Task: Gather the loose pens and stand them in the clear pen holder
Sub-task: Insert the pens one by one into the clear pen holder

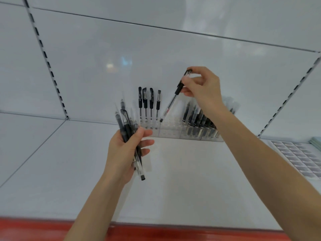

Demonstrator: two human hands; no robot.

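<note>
My left hand point(126, 150) grips a bundle of several black and clear pens point(127, 129), their tips pointing up above the white shelf. My right hand point(202, 87) pinches one black-capped pen point(171, 100) by its cap end; the pen slants down to the left, its tip just over the clear pen holder point(171, 129). The holder stands against the back wall of the shelf. Several black-capped pens point(149, 101) stand upright in its left part. Its right part is packed with dark pens point(199, 120), partly hidden by my right forearm.
The white shelf point(182, 180) has a red front edge point(34, 228). A sheet of small printed labels point(298, 153) lies at the right, with a pale green pad point(315, 140) behind it. Slotted uprights run up the back wall at left and right.
</note>
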